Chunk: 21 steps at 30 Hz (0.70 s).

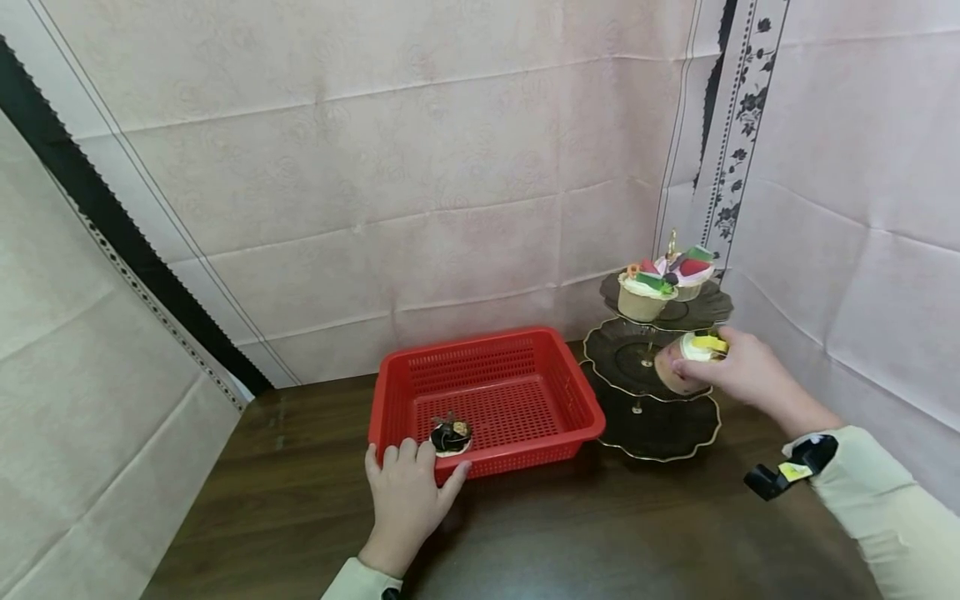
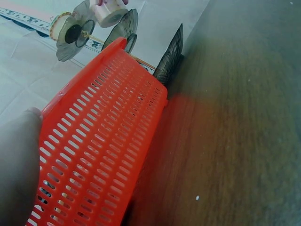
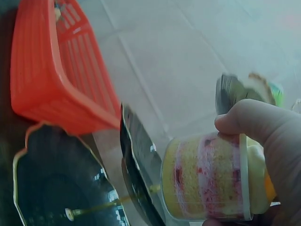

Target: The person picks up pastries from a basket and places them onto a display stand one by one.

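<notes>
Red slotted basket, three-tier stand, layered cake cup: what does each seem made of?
Red slotted basket: slightly glossy molded plastic, judging by uniform slots. Three-tier stand: shiny plates, perhaps glass or plastic, looking translucent in the left wrist view. Layered cake cup: smooth, clear, probably plastic; layers show through.
</notes>
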### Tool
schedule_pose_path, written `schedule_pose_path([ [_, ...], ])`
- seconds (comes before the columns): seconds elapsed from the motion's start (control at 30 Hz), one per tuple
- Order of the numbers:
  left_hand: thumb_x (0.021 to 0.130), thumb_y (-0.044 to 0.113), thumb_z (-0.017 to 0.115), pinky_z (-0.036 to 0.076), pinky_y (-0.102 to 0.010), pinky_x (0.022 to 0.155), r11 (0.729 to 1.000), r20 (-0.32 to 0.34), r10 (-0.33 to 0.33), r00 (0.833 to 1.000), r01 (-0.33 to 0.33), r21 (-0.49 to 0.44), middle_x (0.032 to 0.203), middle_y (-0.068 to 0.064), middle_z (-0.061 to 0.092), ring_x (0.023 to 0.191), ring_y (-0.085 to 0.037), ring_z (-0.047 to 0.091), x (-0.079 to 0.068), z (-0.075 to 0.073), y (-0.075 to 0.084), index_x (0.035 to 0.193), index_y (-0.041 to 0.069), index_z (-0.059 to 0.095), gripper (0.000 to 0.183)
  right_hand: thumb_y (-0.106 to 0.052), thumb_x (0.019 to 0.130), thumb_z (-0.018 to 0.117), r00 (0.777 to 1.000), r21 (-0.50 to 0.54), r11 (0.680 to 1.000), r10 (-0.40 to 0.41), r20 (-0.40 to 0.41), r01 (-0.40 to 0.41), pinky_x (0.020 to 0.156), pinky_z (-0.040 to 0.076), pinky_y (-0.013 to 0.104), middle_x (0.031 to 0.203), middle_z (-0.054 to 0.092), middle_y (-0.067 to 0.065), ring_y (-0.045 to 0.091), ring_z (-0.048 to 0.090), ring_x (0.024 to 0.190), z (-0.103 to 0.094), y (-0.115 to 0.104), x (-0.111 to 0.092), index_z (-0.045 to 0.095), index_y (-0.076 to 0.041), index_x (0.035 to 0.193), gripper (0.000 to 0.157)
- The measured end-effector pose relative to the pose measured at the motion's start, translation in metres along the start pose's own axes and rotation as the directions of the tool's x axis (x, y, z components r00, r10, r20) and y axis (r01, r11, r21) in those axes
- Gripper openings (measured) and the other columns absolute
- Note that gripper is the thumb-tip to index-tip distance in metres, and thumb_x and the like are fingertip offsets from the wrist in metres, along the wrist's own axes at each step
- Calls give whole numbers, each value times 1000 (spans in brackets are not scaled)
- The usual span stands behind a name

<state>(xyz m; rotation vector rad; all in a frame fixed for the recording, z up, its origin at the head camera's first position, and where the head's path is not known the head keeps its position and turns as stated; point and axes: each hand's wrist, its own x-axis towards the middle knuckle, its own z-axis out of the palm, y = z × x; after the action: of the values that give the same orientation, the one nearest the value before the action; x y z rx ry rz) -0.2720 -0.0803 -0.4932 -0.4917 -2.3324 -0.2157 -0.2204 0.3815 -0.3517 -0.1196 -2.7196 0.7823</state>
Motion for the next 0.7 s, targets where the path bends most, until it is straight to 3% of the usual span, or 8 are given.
schedule_pose_path([
  [0.17,87,68,59,29,-73,102,1000,-7,4,1000,-4,2,85,-12,61,81,-36,58,0,-1,0,88,8,67,61,-46,84,75,1000,-6,1000,20,-4,-20,58,45,34,90,62,23,31,58,76,0,10,9,50,17,118,76],
  [0.43,86,68,60,30,-73,101,1000,-13,-4,1000,4,-4,84,-12,61,81,-36,58,1,-2,0,87,8,66,60,-44,83,75,999,19,998,52,-5,-52,59,47,35,92,63,22,31,59,77,3,17,27,53,9,111,64],
  [0.6,86,69,59,30,-73,101,1000,-8,-4,1000,4,5,84,-12,61,80,-36,58,1,-3,1,88,8,66,61,-42,82,78,998,31,999,-19,-55,21,69,49,42,106,65,31,38,61,88,8,21,37,55,7,122,67],
  [0.7,86,70,58,29,-72,102,1000,4,0,1000,0,18,84,-12,61,80,-36,58,1,-2,1,89,8,67,63,-35,81,81,991,46,994,-93,-96,98,77,47,44,115,64,29,37,60,95,11,22,42,55,1,130,66],
])
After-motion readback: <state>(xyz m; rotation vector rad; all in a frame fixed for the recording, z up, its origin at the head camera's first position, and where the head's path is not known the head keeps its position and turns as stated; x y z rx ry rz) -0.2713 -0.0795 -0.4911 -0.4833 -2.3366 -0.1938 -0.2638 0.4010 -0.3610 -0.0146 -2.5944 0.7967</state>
